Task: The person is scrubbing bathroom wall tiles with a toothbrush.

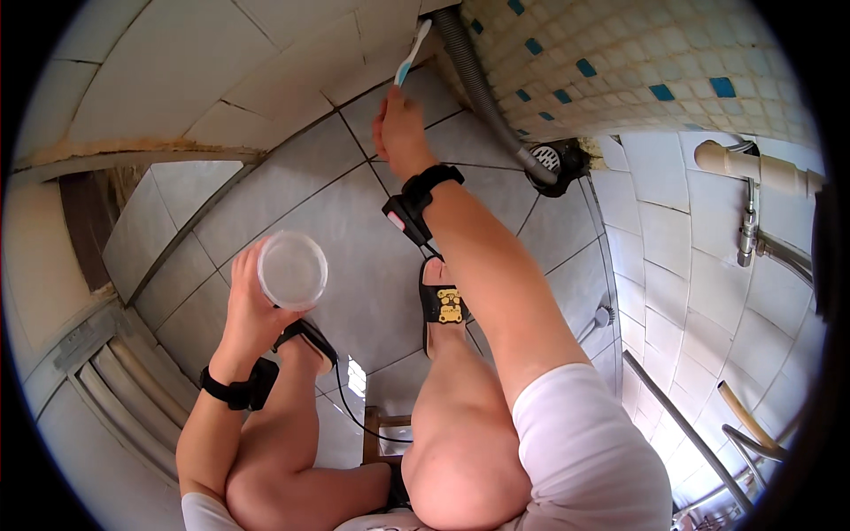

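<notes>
My left hand is wrapped round the side of a clear, round plastic cup, held above the grey floor over my left foot. The cup's contents, if any, are hard to make out. With its arm stretched far forward, my right hand is closed on a toothbrush with a white and light-blue handle. Its white head points up and away, close to the foot of the tiled wall and beside a grey corrugated hose. A black strap with a small device sits on each wrist.
The grey hose runs down to a floor drain at the right. A small brush lies by the right wall, near metal bars. A pipe with a valve juts from that wall. A raised door threshold borders the left.
</notes>
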Tool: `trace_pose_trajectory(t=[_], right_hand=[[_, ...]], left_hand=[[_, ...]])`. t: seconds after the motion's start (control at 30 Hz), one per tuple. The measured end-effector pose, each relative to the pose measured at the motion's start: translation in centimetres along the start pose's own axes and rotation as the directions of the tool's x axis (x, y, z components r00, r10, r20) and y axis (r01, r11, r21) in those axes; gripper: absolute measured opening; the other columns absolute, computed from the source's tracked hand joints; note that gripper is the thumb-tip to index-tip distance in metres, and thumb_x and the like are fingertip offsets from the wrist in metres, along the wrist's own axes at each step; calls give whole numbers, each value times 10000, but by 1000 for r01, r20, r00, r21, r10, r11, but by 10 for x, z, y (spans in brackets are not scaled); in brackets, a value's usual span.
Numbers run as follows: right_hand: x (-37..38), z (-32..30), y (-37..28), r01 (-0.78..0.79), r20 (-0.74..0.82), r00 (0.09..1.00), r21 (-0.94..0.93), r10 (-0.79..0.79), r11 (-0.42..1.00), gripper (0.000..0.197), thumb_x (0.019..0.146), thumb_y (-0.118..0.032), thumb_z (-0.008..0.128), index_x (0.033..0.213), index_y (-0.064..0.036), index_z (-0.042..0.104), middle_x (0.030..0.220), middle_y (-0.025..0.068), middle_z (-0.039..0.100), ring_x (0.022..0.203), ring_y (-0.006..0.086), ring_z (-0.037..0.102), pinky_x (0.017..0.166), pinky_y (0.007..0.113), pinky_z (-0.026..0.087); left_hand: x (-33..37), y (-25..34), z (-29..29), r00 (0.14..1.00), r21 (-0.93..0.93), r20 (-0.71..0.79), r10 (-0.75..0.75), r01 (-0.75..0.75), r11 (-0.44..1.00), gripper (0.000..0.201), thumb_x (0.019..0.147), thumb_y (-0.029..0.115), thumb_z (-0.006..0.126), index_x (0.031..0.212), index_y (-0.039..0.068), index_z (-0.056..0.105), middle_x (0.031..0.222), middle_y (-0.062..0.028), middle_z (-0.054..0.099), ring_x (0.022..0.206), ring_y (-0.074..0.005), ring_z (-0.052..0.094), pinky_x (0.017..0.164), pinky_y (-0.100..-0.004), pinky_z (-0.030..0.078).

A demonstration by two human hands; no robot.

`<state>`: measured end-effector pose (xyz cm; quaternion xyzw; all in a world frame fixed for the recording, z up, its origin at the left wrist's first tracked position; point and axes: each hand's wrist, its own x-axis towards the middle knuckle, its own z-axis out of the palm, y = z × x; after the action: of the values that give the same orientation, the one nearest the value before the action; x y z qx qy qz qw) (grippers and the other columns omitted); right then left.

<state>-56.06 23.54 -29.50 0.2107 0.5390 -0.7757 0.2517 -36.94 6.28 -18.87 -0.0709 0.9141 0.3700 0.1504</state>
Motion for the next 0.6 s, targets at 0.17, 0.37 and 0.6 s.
trace_pose_trajectory(t=[0.17,0.37,0.6], right_hand=[[-9,10,-8,97,-41,994,-59,-99,994,327,908,-362,320,708,-106,362,464,2,327,319,106,234,301,262,155],[-15,8,-10,42,29,999,28,-43,999,319,899,-359,334,716,-103,383,471,3,353,316,111,259,297,268,163],[-7,-13,31,-156,-12,988,20,157,988,307,890,-359,361,712,-109,376,482,-16,304,346,97,230,319,250,164]], left_hand=[[-2,-9,5,1000,19,16,11,-11,1000,766,495,74,772,1177,47,424,1144,-122,453,1107,-310,380,916,-384,357],[-1,-3,2,1000,35,16,0,-1,999,755,501,82,770,1174,44,430,1153,-119,456,1100,-310,387,917,-382,355],[1,-2,7,1000,6,4,7,-7,1000,743,505,86,770,1167,45,435,1151,-117,460,1103,-310,386,918,-383,352]])
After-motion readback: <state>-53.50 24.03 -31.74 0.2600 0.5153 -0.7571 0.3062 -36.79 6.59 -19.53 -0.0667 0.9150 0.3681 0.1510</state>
